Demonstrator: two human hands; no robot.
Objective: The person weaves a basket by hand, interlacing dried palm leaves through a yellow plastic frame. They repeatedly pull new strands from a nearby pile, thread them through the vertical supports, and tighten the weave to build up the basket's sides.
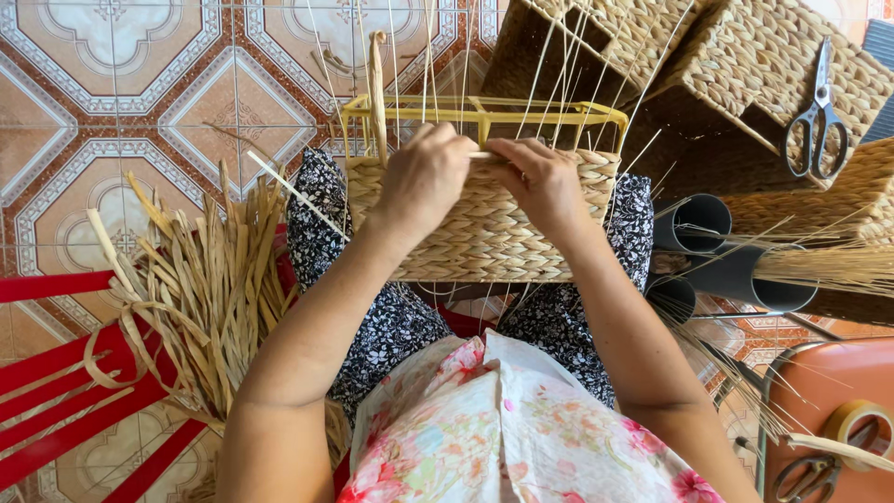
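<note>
Where the two hands meet at the centre of the frame, the left hand point(424, 177) and the right hand point(540, 182) have their fingers curled and pressed together over the top edge of a half-woven rectangular basket of braided tan straw point(484, 233), pinching a pale flat strand point(484, 155) between them. Its wall is a dense plaited weave, ridged and matte, built around a yellow metal wire frame point(484, 114) whose bare upper bars rise above the finished rows. Thin stiff pale reeds point(559, 84) stand up from the weave and fan toward the top of the picture. It rests on the person's lap, on dark fabric with a small white print point(382, 331). At lower left a loose bundle of flat dried straw leaves point(200, 289), tied with a strip, lies across red wooden slats point(65, 373). At upper right sit finished woven boxes point(745, 65), with steel scissors point(819, 116) lying on one. Below them, dark grey plastic tubes point(736, 270) lie on their sides, holding fine reeds. An orange tray point(819, 373) at lower right holds a roll of tan tape point(861, 424). Patterned ceramic floor tiles point(121, 84) fill the upper left.
</note>
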